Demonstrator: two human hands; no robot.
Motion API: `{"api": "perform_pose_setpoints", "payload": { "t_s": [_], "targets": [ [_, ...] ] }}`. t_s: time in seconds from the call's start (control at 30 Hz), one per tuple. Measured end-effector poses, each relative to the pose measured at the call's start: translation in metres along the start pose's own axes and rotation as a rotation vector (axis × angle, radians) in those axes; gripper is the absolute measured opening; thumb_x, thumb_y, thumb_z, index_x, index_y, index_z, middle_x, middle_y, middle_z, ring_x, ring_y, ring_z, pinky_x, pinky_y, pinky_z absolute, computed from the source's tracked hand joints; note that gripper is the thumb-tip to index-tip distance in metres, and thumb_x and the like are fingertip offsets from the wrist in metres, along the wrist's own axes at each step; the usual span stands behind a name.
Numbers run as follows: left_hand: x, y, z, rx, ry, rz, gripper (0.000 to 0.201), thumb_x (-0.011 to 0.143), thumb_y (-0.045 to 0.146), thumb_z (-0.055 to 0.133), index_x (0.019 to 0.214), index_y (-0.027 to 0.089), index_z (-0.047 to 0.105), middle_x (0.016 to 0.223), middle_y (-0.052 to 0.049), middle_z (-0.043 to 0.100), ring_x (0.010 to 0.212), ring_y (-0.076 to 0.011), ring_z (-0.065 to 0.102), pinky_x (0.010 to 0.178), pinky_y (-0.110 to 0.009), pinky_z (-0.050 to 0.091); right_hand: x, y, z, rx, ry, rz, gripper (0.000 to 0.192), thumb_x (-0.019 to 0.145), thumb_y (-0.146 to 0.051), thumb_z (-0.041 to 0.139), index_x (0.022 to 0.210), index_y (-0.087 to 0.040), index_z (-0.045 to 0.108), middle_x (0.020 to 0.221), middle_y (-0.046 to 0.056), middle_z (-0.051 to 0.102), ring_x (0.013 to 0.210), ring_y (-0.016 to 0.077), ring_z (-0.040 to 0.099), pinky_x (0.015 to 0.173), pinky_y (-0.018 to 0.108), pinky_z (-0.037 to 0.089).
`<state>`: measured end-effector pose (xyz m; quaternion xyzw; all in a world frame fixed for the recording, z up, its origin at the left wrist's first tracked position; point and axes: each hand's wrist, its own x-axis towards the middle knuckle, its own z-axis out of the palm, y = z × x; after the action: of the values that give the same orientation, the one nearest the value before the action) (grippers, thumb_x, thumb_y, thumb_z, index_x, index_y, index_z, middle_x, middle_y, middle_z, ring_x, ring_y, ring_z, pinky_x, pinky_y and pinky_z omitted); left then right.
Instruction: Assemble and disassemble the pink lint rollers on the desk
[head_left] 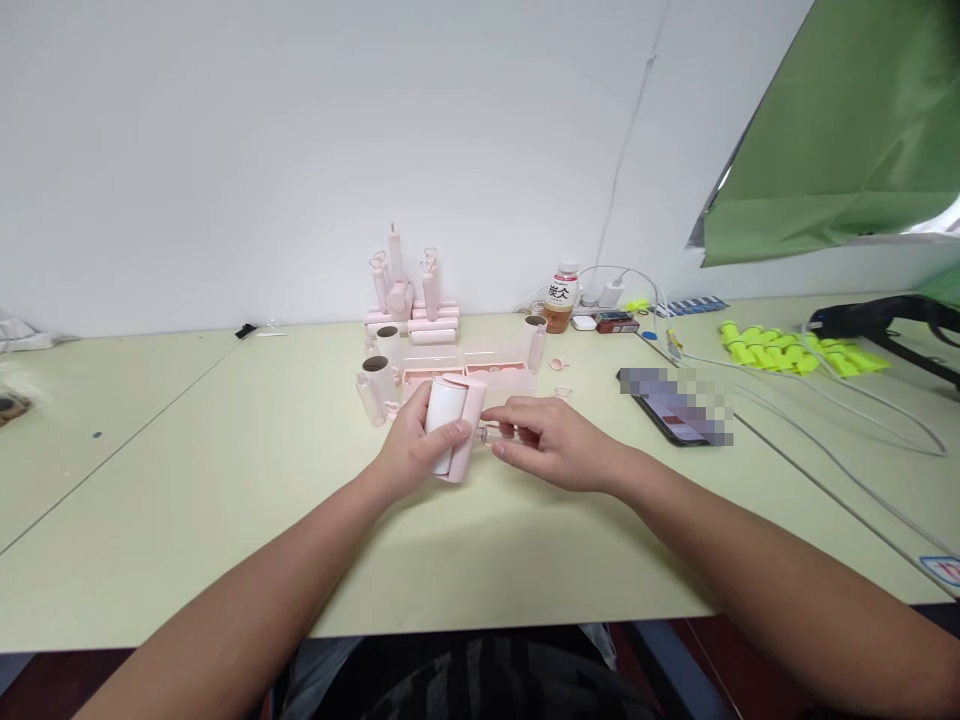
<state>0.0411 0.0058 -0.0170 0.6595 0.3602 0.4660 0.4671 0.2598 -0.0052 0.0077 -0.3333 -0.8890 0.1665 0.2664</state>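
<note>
In the head view, the left hand (415, 440) was wrapped around a pink lint roller (454, 425), fingers curled over its white paper roll and thumb behind, holding it just above the pale green table (225, 480). The right hand (551, 440) lay just to the right of the roller, its fingers bent and pinching a small clear piece (496, 436) that touched the roller's side; what that piece was could not be told. Just behind the roller lay a flat pink tray (495, 377), with white rolls on cardboard cores (379, 378) standing left of the tray. Farther behind the roller, near the white wall, stood a stack of pink roller parts (411, 300). To the right of the roller, well apart, lay a phone (671, 410) face up, and behind the phone stood a drink bottle (561, 297). Far right of the roller sat a heap of yellow-green pieces (795, 350) and white cables (825, 400).
</note>
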Motion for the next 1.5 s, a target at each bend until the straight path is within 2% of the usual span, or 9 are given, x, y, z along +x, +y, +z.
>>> {"api": "perform_pose_setpoints", "payload": {
  "t_s": [0.13,0.4,0.97,1.17,1.23,1.3,1.33,1.4,1.5],
  "targets": [
    [-0.001,0.001,0.0,0.115,0.01,0.028,0.046,0.078,0.043,0.065,0.114,0.018,0.053,0.098,-0.004,0.058,0.088,-0.0205,0.053,0.077,-0.031,0.043,-0.001,-0.002,0.003,0.035,0.036,0.067,0.024,0.087,-0.027,0.06,0.108,-0.018,0.067,0.082,0.001,0.063,0.061,0.0097,0.051,0.06,0.023,0.041],
    [-0.004,0.004,0.004,0.119,0.032,-0.009,0.046,0.08,0.045,0.064,0.115,0.019,0.052,0.097,-0.003,0.061,0.087,-0.0212,0.055,0.076,-0.031,0.043,0.0,-0.004,0.008,0.085,0.127,0.115,0.011,0.084,-0.028,0.062,0.084,-0.018,0.065,0.075,0.001,0.064,0.059,0.01,0.05,0.056,0.022,0.039],
    [-0.01,0.002,0.012,0.235,0.052,-0.072,0.041,0.082,0.048,0.062,0.109,0.021,0.048,0.091,-0.002,0.06,0.083,-0.0218,0.056,0.072,-0.031,0.042,0.0,-0.004,0.015,0.028,0.161,0.087,0.009,0.081,-0.025,0.063,0.079,-0.017,0.065,0.07,0.001,0.063,0.06,0.0115,0.052,0.058,0.024,0.039],
    [-0.011,0.012,0.01,0.169,0.119,-0.004,0.043,0.079,0.044,0.067,0.112,0.021,0.051,0.098,-0.004,0.061,0.085,-0.0216,0.058,0.073,-0.032,0.046,0.004,0.003,0.006,0.124,0.192,0.146,0.022,0.087,-0.037,0.058,0.082,-0.017,0.067,0.073,0.002,0.065,0.063,0.0129,0.055,0.058,0.024,0.041],
    [-0.01,0.014,0.009,0.066,0.15,-0.019,0.044,0.078,0.042,0.069,0.113,0.022,0.05,0.096,-0.004,0.063,0.08,-0.0213,0.061,0.07,-0.033,0.048,0.004,0.016,-0.008,0.068,0.313,0.217,0.026,0.089,-0.037,0.053,0.078,-0.017,0.066,0.072,0.003,0.065,0.065,0.0143,0.056,0.06,0.026,0.041],
    [-0.007,0.015,0.008,-0.069,0.172,-0.056,0.045,0.077,0.041,0.07,0.113,0.023,0.049,0.092,-0.003,0.064,0.073,-0.0208,0.063,0.066,-0.034,0.05,0.003,0.034,-0.025,-0.05,0.461,0.397,0.021,0.085,-0.035,0.054,0.077,-0.018,0.065,0.069,0.002,0.065,0.062,0.0153,0.055,0.059,0.027,0.039],
    [-0.005,0.014,0.006,-0.114,0.195,-0.066,0.046,0.077,0.041,0.07,0.112,0.023,0.049,0.091,-0.003,0.064,0.072,-0.0207,0.063,0.064,-0.034,0.051,0.002,0.045,-0.033,-0.108,0.476,0.488,0.017,0.082,-0.032,0.056,0.078,-0.019,0.066,0.073,0.003,0.067,0.063,0.0162,0.056,0.059,0.027,0.039],
    [0.0,0.012,0.003,-0.138,0.265,-0.081,0.045,0.075,0.042,0.072,0.11,0.022,0.05,0.091,-0.002,0.063,0.074,-0.0202,0.063,0.063,-0.033,0.052,0.0,0.064,-0.044,-0.253,0.421,0.635,0.014,0.077,-0.032,0.06,0.076,-0.019,0.065,0.08,0.006,0.068,0.066,0.0183,0.057,0.058,0.028,0.037],
    [0.006,0.008,-0.001,-0.116,0.365,-0.117,0.042,0.073,0.042,0.073,0.104,0.021,0.053,0.092,-0.002,0.061,0.078,-0.0192,0.06,0.061,-0.03,0.051,-0.002,0.084,-0.046,-0.316,0.183,0.764,0.011,0.07,-0.031,0.062,0.072,-0.02,0.063,0.086,0.007,0.068,0.068,0.0185,0.057,0.055,0.027,0.035]
  ]
}}
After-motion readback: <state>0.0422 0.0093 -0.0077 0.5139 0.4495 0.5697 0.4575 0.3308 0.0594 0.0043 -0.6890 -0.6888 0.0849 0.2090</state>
